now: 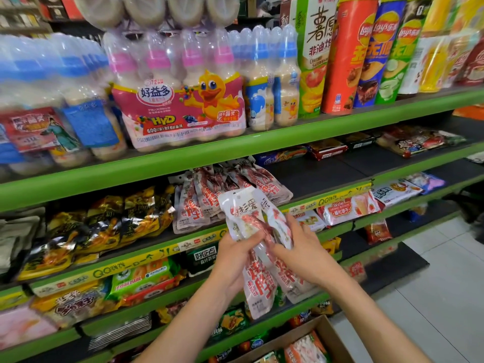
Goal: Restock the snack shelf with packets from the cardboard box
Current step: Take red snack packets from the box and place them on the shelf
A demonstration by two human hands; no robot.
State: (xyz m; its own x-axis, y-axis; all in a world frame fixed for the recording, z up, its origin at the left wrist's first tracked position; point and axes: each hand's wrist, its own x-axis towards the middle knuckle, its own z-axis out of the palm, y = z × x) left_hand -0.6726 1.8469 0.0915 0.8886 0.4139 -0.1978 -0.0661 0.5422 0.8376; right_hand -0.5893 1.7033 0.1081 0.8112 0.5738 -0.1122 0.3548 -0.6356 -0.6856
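Both hands hold a small bunch of white-and-red snack packets [246, 216] upright in front of the green shelf [199, 235]. My left hand [235, 260] grips the bunch from the left, thumb across the front. My right hand [298, 247] pinches the right-hand packets from the other side. Just behind, a row of the same white-and-red packets [207, 197] leans on the second shelf. The cardboard box [327, 334] sits at the bottom edge, with orange and white packets [306, 349] inside.
Black-and-gold snack bags [104, 224] lie left of the matching row. Dark bare shelf [319, 174] stretches to its right. Yoghurt drink multipacks [180, 100] and crisp tubes [366, 53] fill the top shelf. Pale floor tiles [445, 284] lie to the right.
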